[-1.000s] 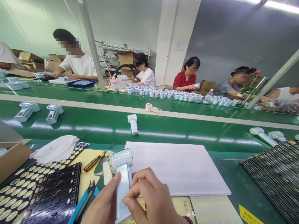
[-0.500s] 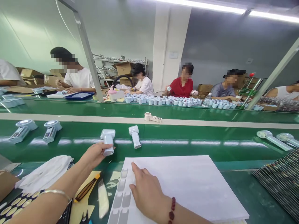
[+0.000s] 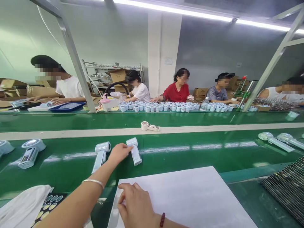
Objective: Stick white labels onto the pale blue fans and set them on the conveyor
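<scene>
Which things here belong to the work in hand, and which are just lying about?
In the work, apparently:
T-shaped pale blue plastic device, touched by the left hand
white rectangular paper sheet, under the right hand

Just lying about, apparently:
rumpled white cloth
clear plastic bottle

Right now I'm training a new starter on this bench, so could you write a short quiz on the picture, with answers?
1. Multiple choice. Which hand has its fingers at a pale blue device on the green surface?
A) the left hand
B) the right hand
C) neither hand

2. True or false? The small white device lies on the pale strip, apart from both hands.

3. Fill in the gap. The bracelet by the right hand is made of dark red ____.

Key
1. A
2. True
3. beads
</scene>
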Demonstrator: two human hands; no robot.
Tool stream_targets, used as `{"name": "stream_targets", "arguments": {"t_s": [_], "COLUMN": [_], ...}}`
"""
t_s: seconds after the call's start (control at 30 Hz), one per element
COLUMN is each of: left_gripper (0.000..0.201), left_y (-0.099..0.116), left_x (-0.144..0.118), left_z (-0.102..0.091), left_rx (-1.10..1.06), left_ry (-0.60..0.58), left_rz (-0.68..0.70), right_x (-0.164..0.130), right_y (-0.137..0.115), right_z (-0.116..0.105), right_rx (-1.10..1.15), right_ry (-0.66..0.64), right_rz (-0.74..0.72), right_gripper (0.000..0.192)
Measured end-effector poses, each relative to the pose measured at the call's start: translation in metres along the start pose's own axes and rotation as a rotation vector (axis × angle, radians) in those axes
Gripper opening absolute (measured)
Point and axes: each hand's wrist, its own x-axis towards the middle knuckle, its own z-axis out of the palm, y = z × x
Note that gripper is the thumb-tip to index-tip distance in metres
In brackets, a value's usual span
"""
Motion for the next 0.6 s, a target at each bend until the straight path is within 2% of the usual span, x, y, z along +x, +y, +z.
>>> {"name": "stream_targets", "arguments": {"t_s": [0.1, 0.2, 0.27, 0.37, 0.5, 0.6], "left_gripper": [0.036, 0.035, 0.033, 0.031, 0.034, 0.04], "left_y": [0.008, -0.003, -0.02, -0.053, -0.105, -0.14], "left_x": [0.009, 0.011, 0.009, -0.001, -0.019, -0.022], "left_z": [0.018, 0.005, -0.02, -0.071, -0.143, -0.179], "left_rx": [0.051, 0.081, 0.102, 0.178, 0.27, 0.268], "left_ry": [-0.099, -0.03, 0.062, 0.223, 0.462, 0.575], "left_rz": [-0.067, -0.066, -0.042, -0.065, -0.194, -0.307], "right_x": [0.0, 0.001, 0.001, 0.002, 0.004, 0.005], "right_y": [-0.004, -0.006, -0.003, 0.01, 0.029, 0.039], "right_z": [-0.003, -0.001, 0.005, 0.021, 0.046, 0.066], "right_rx": [0.0, -0.071, -0.082, 0.001, 0.122, 0.083], "right_ry": [-0.023, -0.123, -0.141, -0.045, 0.054, 0.102], "right_rz": [0.008, 0.028, 0.042, 0.008, -0.049, -0.057], "right_gripper": [0.057, 0.068, 0.072, 0.071, 0.067, 0.07]}}
